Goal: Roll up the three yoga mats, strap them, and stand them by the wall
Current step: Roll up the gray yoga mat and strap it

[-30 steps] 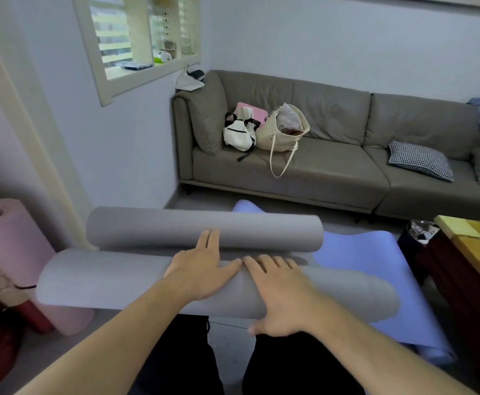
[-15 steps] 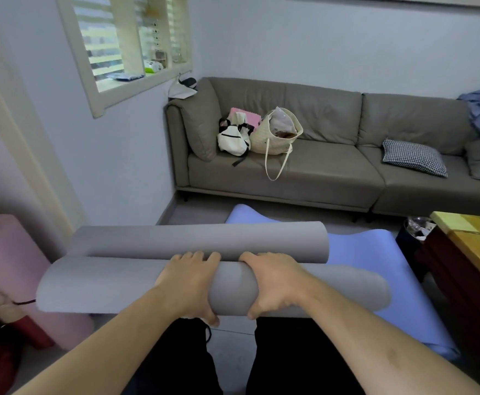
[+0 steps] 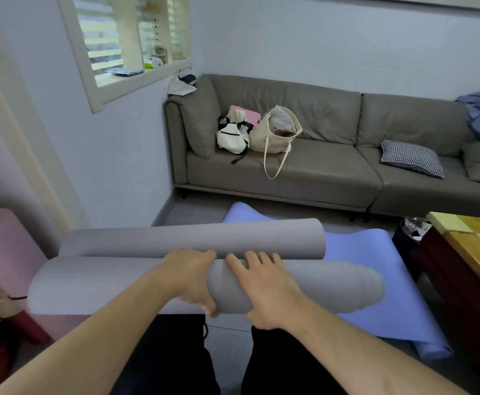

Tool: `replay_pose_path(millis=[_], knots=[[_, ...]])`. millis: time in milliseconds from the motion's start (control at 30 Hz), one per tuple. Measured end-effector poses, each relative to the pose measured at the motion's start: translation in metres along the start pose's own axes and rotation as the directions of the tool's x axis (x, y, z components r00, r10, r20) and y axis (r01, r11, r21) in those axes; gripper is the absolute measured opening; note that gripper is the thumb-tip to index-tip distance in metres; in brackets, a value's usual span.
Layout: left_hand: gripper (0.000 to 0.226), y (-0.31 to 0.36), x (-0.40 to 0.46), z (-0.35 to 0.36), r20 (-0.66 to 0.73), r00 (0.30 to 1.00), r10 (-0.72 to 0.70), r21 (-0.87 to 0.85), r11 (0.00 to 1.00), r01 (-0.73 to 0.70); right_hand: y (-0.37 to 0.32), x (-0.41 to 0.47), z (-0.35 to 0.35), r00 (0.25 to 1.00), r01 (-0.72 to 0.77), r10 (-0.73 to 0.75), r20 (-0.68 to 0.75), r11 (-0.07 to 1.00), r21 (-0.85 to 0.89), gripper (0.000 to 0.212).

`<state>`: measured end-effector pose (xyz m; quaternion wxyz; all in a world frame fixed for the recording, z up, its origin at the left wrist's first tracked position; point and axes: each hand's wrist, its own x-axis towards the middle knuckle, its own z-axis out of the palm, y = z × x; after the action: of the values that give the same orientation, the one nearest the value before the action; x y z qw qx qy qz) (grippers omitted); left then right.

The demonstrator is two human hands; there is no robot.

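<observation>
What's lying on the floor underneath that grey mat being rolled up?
A blue yoga mat lies spread on the floor, showing beyond and to the right of the grey mat. How far it runs beneath is hidden by the grey roll and both hands.

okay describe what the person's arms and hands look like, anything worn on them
Both forearms are bare all the way to the frame's lower edge: no sleeves show. The left hand and right hand wear no gloves, and no rings, watch or bracelet can be seen on the fingers or wrists. Below the arms, the legs are in black trousers.
</observation>
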<state>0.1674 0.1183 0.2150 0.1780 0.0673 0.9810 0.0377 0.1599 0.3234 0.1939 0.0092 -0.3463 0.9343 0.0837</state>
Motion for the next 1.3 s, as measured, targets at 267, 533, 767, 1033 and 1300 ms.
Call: replay_pose_path(millis=[267,533,767,1033,1300], knots=[[0.095,0.007,0.0,0.025,-0.25,0.968,0.014,0.138,0.99,0.021,0.019,0.019,-0.01,0.998,-0.009,-0.002,0.06,0.981,0.196,0.099],[0.08,0.015,-0.015,0.017,-0.183,0.983,0.026,0.086,0.996,-0.01,0.033,0.008,-0.02,0.98,-0.101,0.012,0.2,0.889,0.447,0.105],[0.078,0.018,-0.017,0.015,-0.178,0.984,0.034,0.072,0.997,-0.021,0.058,0.046,-0.014,0.939,-0.232,0.317,-0.131,0.869,0.437,0.088],[0.083,0.014,-0.015,0.013,-0.147,0.989,0.036,0.067,0.997,-0.026,0.074,0.077,-0.009,0.966,-0.246,0.26,-0.016,0.932,0.266,0.062],[0.139,0.011,-0.004,0.008,-0.092,0.995,-0.023,-0.024,0.999,0.021,0.077,0.063,-0.053,0.97,-0.191,0.224,-0.098,0.945,0.264,0.032]])
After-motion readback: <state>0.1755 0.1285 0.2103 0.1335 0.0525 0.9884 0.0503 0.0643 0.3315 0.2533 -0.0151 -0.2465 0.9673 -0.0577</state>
